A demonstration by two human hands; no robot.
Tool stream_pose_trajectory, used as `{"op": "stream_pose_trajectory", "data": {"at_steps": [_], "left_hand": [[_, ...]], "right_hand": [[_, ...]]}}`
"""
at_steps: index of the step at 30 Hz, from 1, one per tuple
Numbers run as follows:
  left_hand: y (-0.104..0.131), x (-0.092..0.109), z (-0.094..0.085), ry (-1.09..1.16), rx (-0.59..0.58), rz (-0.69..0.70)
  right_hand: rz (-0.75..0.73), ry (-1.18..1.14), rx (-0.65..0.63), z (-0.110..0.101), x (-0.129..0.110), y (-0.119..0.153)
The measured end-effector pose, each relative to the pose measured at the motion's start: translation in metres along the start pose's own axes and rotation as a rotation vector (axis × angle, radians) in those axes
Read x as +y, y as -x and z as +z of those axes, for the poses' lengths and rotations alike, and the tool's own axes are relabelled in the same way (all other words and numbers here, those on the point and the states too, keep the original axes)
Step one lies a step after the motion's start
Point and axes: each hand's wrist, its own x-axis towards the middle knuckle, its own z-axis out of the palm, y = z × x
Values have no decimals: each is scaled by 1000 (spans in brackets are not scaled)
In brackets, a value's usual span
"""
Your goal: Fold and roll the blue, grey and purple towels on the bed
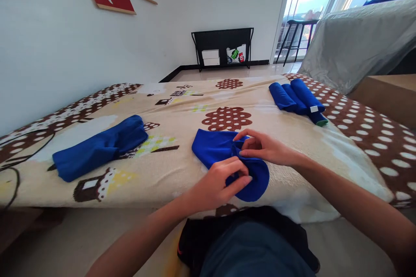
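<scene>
A bright blue cloth [212, 145] lies partly folded on the patterned blanket in front of me. My left hand [224, 181] pinches its near part, thumb and fingers pressed on the fabric. Just above and to the right, my right hand [260, 147] grips a raised fold of the same cloth between thumb and fingers. Another blue cloth [100, 147], loosely folded lengthwise, rests on the blanket at the left. At the back right, several rolled blue cloths [295, 97] lie side by side, one with a white tag.
The cream blanket [175, 130] has brown polka-dot borders. Dark cables [16, 186] lie at the left edge. Beyond are a black rack [224, 41], a stool [299, 30] and a covered piece of furniture [364, 39]. A cardboard box [386, 95] stands at the right.
</scene>
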Motion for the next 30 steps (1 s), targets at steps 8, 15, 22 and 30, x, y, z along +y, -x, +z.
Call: {"op": "stream_pose_trajectory", "data": {"at_steps": [8,15,22,30], "left_hand": [[-5,-11,-6,124,233,-119],[-16,-9,0,361,253,-156],[-23,-10,3,471,167,-244],[-19,-8,-1,383,107,-242]], "right_hand": [[-30,131,80,15,-3,11],[-47,324,279,22,-9,24],[-182,534,384,20,-15,33],[-174,605,396,17,-19,33]]}}
